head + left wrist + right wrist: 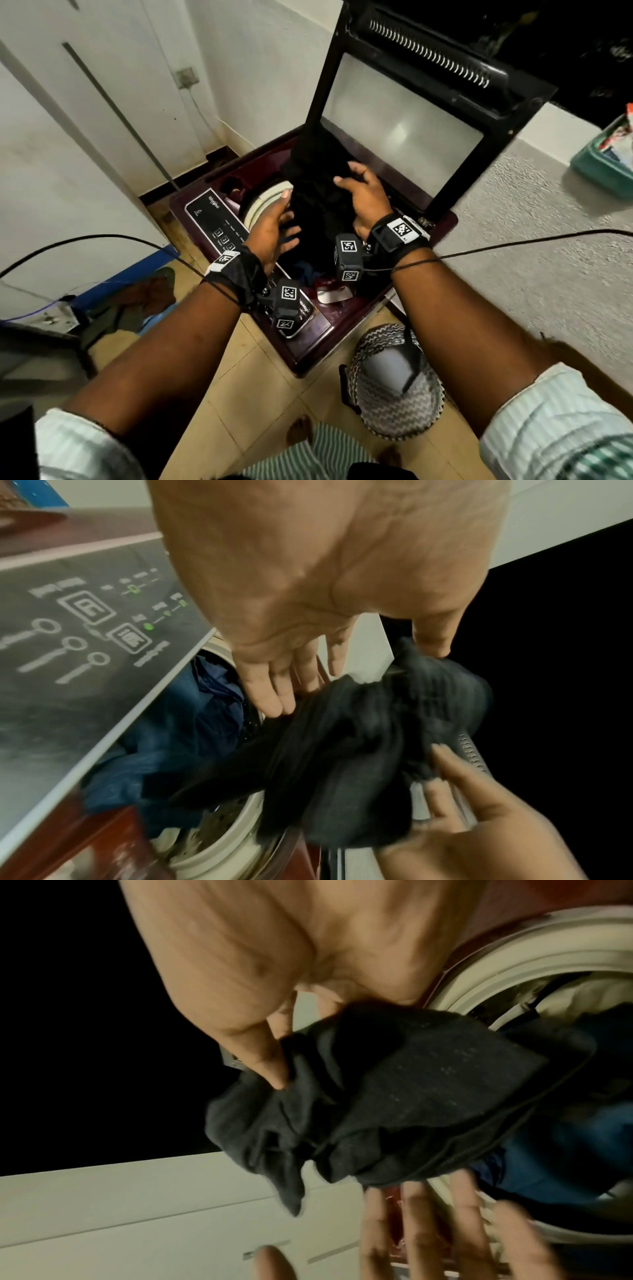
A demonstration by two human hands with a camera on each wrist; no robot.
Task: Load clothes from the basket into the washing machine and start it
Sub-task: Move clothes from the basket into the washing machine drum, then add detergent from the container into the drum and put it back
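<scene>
A maroon top-load washing machine (310,346) stands with its black-framed lid (400,130) raised. A black garment (315,192) hangs over the drum opening (260,205). My right hand (363,195) grips its upper part, thumb and fingers pinching the cloth (411,1096). My left hand (274,226) is spread with straight fingers (274,680) touching the garment's left side (359,750). Blue clothes (192,723) and something white lie inside the drum. A zigzag-patterned basket (397,383) stands on the floor by the machine's front right corner.
The control panel (212,219) with lit green indicators (148,626) runs along the machine's left side. A grey counter (534,233) at right carries a teal tub (603,164). Clothes lie in a blue bin (137,298) on the left floor. Black cables cross both wrists.
</scene>
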